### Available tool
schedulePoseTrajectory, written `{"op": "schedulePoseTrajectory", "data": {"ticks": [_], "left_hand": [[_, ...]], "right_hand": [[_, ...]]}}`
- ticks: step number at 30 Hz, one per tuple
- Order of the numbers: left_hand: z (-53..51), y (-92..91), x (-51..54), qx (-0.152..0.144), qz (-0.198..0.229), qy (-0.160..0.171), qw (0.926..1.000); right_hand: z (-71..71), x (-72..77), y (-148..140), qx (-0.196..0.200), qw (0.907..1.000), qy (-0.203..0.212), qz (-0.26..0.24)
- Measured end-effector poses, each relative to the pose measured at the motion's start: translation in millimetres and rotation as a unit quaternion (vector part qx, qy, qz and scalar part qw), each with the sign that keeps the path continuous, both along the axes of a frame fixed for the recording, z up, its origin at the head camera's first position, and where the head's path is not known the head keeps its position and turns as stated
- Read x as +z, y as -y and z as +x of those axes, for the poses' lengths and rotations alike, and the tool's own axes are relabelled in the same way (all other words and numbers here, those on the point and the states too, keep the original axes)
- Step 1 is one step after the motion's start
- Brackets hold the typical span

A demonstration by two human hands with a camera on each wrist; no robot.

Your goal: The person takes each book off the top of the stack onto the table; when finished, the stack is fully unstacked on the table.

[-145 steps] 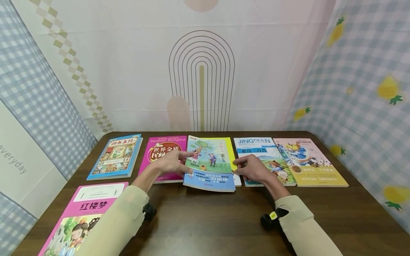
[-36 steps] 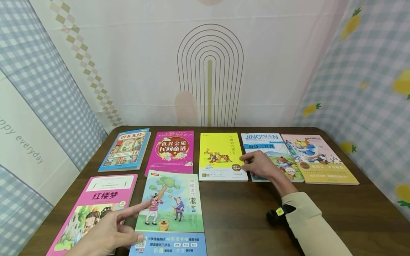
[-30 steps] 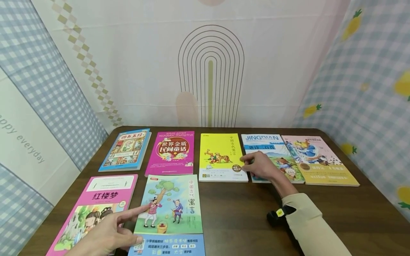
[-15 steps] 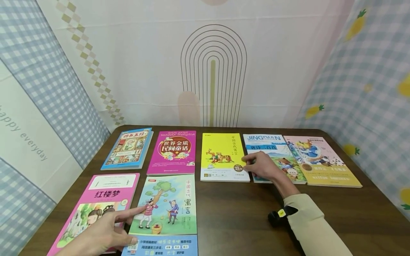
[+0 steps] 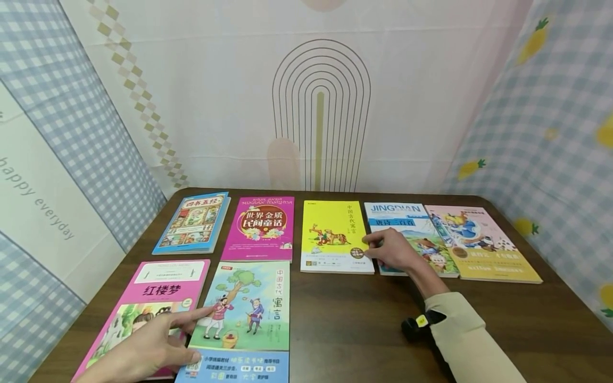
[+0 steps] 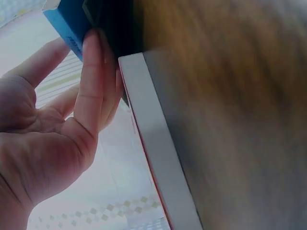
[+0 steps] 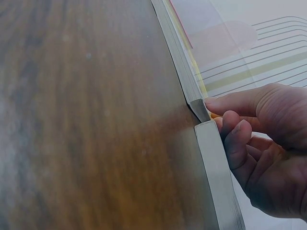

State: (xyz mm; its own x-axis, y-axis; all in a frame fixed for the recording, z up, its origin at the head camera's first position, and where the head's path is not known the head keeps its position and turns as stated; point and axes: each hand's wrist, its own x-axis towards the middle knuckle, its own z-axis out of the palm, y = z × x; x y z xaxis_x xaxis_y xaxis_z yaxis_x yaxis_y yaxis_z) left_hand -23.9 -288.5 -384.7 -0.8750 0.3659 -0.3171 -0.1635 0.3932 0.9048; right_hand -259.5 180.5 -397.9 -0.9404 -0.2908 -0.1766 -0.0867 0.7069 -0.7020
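Observation:
My left hand (image 5: pixel 155 340) pinches the left edge of a green-and-blue storybook (image 5: pixel 251 298) at the table's front left. Its index finger and thumb tip lie on the cover, while the other fingers go down beside the edge; in the left wrist view they reach in near the book's blue corner (image 6: pixel 67 28). At the back middle lies a yellow-and-white book (image 5: pixel 330 226). My right hand (image 5: pixel 390 249) pinches its lower right edge, with curled fingers over the blue JINGDIAN book (image 5: pixel 390 210). The right wrist view shows the thumb at the page corner (image 7: pixel 199 110).
A pink book (image 5: pixel 165 276) lies left of the storybook, partly under my left hand. Behind are a blue-edged book (image 5: pixel 191 221) and a magenta book (image 5: pixel 261 229). A pink-and-yellow book (image 5: pixel 483 242) lies far right. Brown tabletop (image 5: pixel 345 324) shows in front; patterned cloth (image 5: pixel 220 106) hangs behind.
The left hand has brought the storybook off the yellow book to the front left, then edged it left toward the pink book. The right hand has stayed at the yellow book's edge.

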Motion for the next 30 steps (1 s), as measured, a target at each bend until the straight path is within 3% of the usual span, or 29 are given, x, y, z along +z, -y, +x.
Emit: {"op": "schedulePoseTrajectory", "data": {"ticks": [4,11,14,21,30], "left_hand": [[-0.3,-0.2,2.3,-0.001,-0.014,0.002,0.9999],[-1.9,-0.3,0.9,-0.018,-0.064,-0.041,0.9969],[-0.9,1.1,1.0,-0.022,-0.062,-0.037,0.9971],[0.9,3.9,7.2,0.013,-0.041,0.001,0.9991],[-7.3,7.9,32.5,0.06,-0.055,-0.049,0.9955]], "right_hand": [[0.5,0.4,0,0.0,1.0,-0.001,0.001],[0.8,1.0,0,-0.005,1.0,0.002,-0.001],[1.1,0.4,1,-0.006,1.0,0.005,-0.003],[-0.1,-1.2,0,-0.005,1.0,0.002,-0.003],[0.0,-2.5,-3,-0.001,1.0,-0.002,-0.001]]}}
